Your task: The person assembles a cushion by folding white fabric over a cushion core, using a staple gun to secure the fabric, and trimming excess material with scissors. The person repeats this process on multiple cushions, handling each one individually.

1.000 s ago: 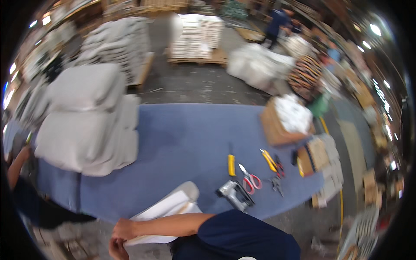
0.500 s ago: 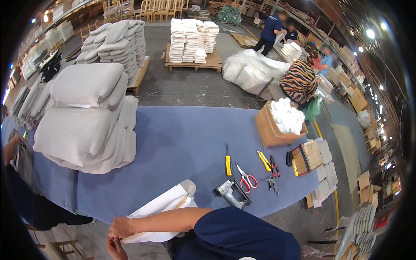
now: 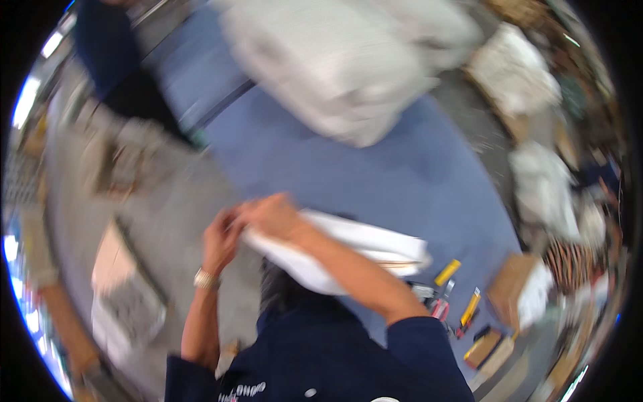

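A long padded piece wrapped in white cloth lies slanting across the near edge of the blue-covered table, its left end hanging over the edge. My right hand is closed on that left end. Fingertips of my left hand, with a watch on its wrist, pinch at the same end and meet the right hand's fingers. Motion blur hides exactly which fold of cloth each hand grips. My right forearm covers part of the white piece.
Grey cushions are stacked high on the far side of the table. Scissors, yellow-handled tools and a cardboard box of white stuffing are at the right. Another person stands at the upper left.
My view has swung left and down, so the table appears turned and my left forearm shows. Both hands remain at the end of the white piece.
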Tool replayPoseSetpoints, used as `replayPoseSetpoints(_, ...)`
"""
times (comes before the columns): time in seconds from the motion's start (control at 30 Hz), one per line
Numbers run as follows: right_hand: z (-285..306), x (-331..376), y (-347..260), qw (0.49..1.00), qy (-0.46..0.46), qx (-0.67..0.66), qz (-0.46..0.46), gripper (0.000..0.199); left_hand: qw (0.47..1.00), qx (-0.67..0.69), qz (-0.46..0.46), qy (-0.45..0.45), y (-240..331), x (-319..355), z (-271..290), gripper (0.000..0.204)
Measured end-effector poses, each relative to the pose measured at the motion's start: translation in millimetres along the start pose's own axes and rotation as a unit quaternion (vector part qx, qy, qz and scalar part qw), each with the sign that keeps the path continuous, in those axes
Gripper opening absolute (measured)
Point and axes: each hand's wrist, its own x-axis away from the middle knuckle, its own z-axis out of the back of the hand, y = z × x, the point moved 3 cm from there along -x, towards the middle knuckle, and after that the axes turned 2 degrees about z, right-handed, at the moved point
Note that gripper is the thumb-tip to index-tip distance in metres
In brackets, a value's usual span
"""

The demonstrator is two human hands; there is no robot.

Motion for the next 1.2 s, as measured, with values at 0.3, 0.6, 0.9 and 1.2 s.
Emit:
replayPoseSetpoints(0.3, 18.5, -1.7, 1.1, 0.984, -0.003, -0.085, -0.158, 0.021, 0.998, 0.060, 0.004, -0.008, 5.9, 5.6, 3.2, 0.021)
replayPoseSetpoints(0.6, 5.7, 4.8, -14.3, 0.970, -0.066, -0.127, -0.199, 0.019, 0.991, -0.078, 0.019, -0.105, 3.9, 15.7, 20.3, 0.033)
replayPoseSetpoints(0.9, 25.8, 14.7, -25.4, 0.970, -0.134, -0.115, -0.166, 0.022, 0.956, -0.235, 0.023, -0.172, 46.2, -0.8, 26.0, 0.028)
replayPoseSetpoints(1.2, 5.4, 17.8, -36.2, 0.968, -0.134, -0.039, -0.208, 0.027, 0.962, -0.221, 0.007, -0.162, 29.8, -3.2, 27.9, 0.025)
